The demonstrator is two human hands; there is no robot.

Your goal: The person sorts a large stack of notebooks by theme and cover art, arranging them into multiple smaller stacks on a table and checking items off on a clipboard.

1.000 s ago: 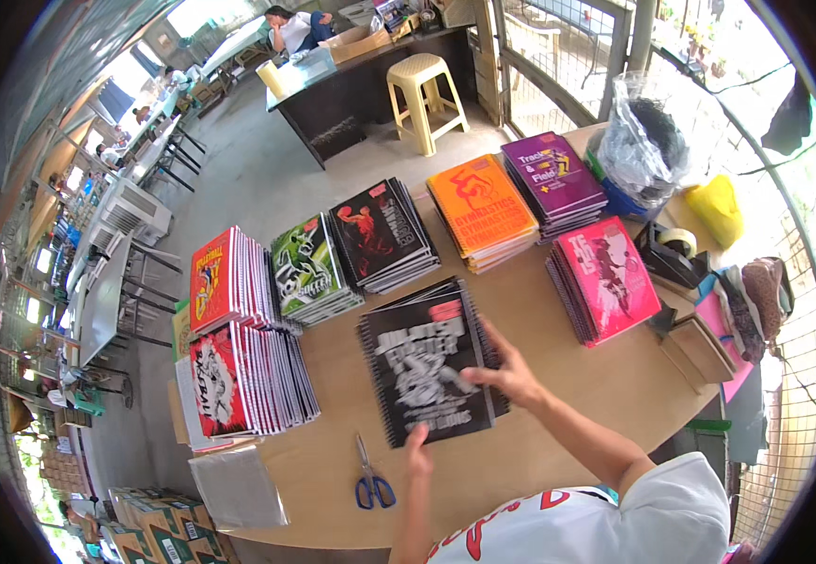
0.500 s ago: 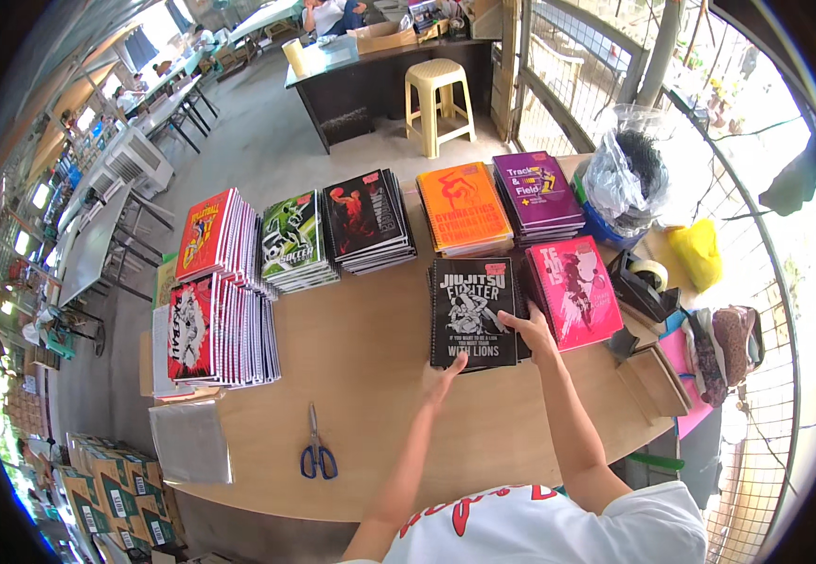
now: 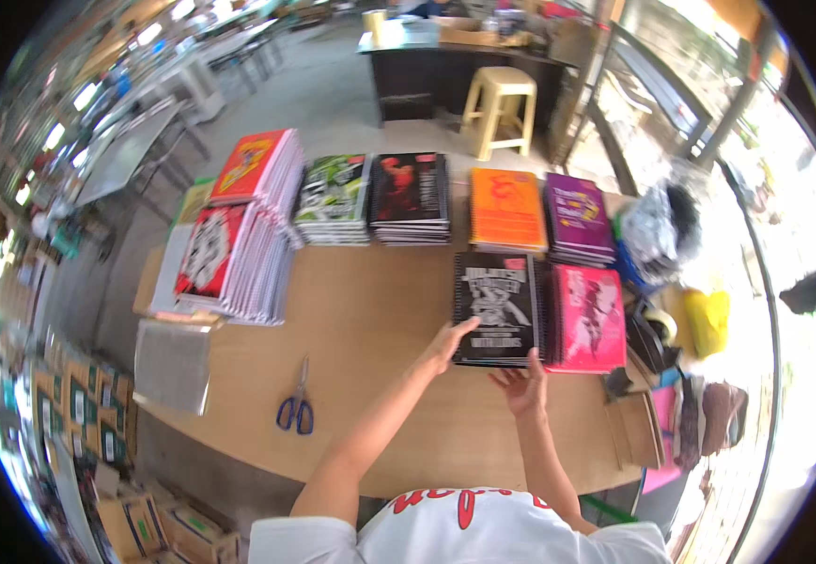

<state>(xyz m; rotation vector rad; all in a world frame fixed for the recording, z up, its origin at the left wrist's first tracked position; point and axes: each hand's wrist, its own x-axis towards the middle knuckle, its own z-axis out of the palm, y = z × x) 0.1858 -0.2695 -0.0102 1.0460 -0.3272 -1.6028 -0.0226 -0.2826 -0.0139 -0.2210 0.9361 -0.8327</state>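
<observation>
Black notebooks (image 3: 494, 305): right half of the table (image 3: 375, 315), just left of the pink notebooks (image 3: 591, 320); whether fully set down, I can't tell.
Handling: probably weighty together, stiff-covered, prone to sliding apart; I'd hold both lower corners.
Left hand (image 3: 447, 346): gripping the lower left corner, thumb on the cover.
Right hand (image 3: 524, 387): fingers spread, thumb at the bottom edge.
Behind: orange notebooks (image 3: 506, 209).
Farther left: scissors (image 3: 298, 399).

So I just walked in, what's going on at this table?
Someone is handling a black-covered notebook stack. Their left hand is at its left edge, thumb on the cover; their right hand is at its lower right corner. It sits left of the pink notebooks, nearer than the orange ones. Blue-handled scissors lie off to the left on the table.
</observation>
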